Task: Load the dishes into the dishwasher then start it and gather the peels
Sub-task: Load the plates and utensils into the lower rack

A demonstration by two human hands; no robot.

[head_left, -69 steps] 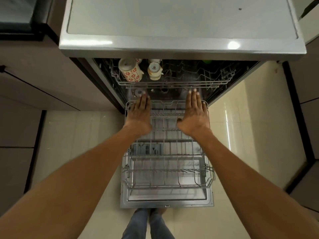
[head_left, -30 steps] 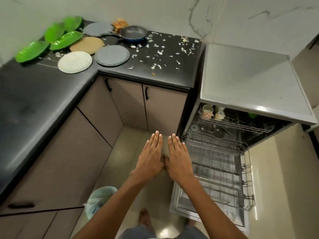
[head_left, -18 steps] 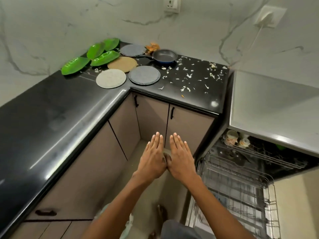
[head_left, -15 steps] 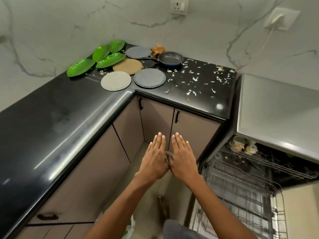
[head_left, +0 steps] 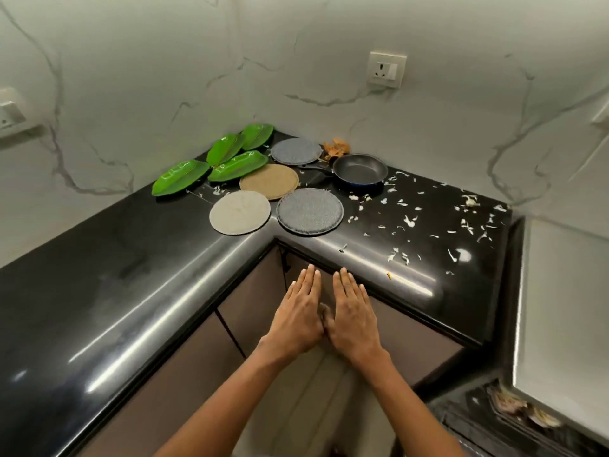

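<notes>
My left hand [head_left: 298,316] and my right hand [head_left: 353,315] float side by side, flat and empty, below the counter corner. On the black counter [head_left: 99,291] lie several green leaf-shaped plates [head_left: 237,161], two grey round plates [head_left: 309,211], a beige one [head_left: 269,181] and a white one [head_left: 240,212]. A dark frying pan [head_left: 360,169] stands behind them. White peels [head_left: 408,221] are scattered over the right part of the counter, and an orange peel heap [head_left: 336,147] sits by the wall. The open dishwasher [head_left: 494,413] shows at the lower right with cups [head_left: 514,405] in its upper rack.
The dishwasher's grey top [head_left: 566,308] fills the right edge. Brown cabinet doors [head_left: 250,305] run under the counter. A wall socket [head_left: 386,70] sits above the pan, another socket [head_left: 10,112] at the far left.
My view has swung left and up from the dishwasher racks to the counter corner. Both hands left the lower rack and now hover together, flat, nearer the counter edge.
</notes>
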